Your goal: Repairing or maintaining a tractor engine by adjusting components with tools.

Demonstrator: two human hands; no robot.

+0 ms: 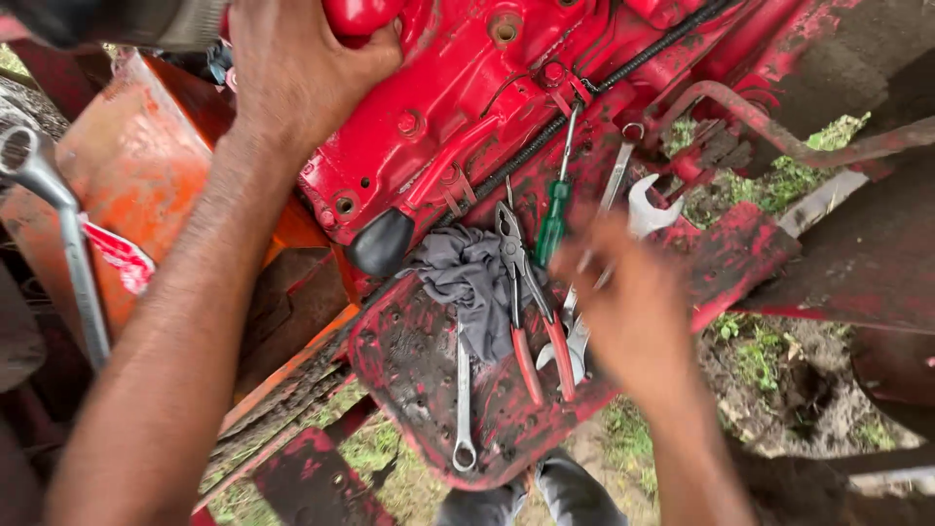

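Note:
My left hand (292, 73) is at the top, its fingers closed over a rounded red part (358, 14) of the red machine body (458, 88). My right hand (633, 307) is blurred and hovers over tools lying on a worn red footplate (409, 360); its fingertips are at a silver open-end spanner (646, 209). I cannot make out whether it grips anything. Beside it lie red-handled pliers (526, 321), a green-handled screwdriver (553, 224), a slim spanner (617, 175) and a grey rag (467, 282).
A ring spanner (464, 409) lies on the footplate's near side. Another long ring spanner (68, 234) rests on the orange panel (146, 166) at left. A black knob (380, 244) juts out below the machine body. A rusty bent rod (769, 131) is at the right, with grass and soil (769, 360) below.

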